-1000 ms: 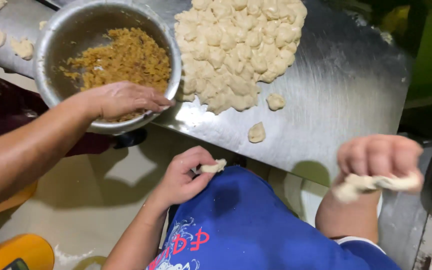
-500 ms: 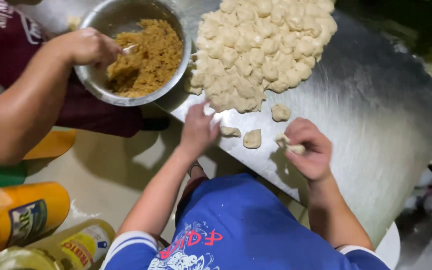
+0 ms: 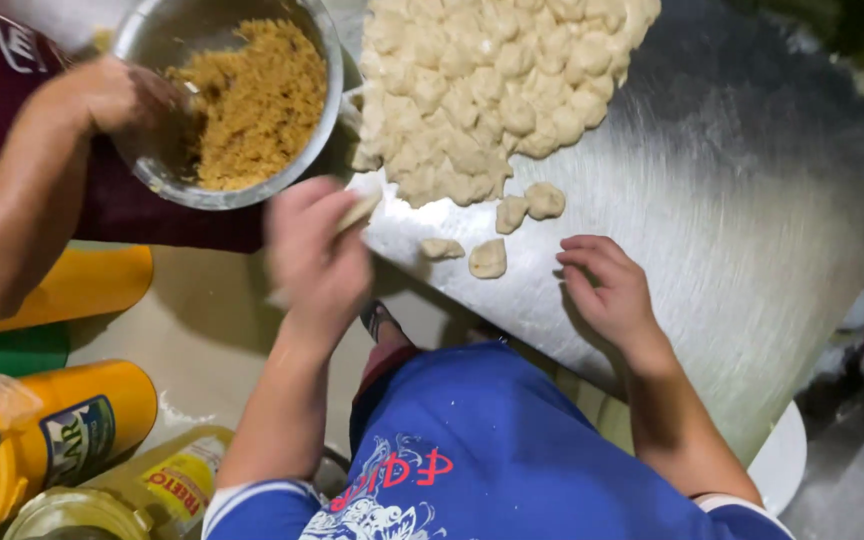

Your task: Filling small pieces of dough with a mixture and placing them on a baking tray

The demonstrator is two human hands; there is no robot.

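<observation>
Head view: left hand [image 3: 317, 255], blurred, has lifted a dough piece [image 3: 357, 212] pinched in its fingers, while right hand [image 3: 607, 290] now rests spread and empty on the bench [image 3: 752, 230].

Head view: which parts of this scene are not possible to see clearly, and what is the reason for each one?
- Left hand: motion blur; whether it grips the pale dough scrap at its fingertips is unclear.
- Right hand: palm faces down on the metal table; anything beneath is hidden.
- Dough pile: cut off by the top edge.
- Co-worker's hand in the steel bowl: its fingertips are hidden behind the rim.
</observation>
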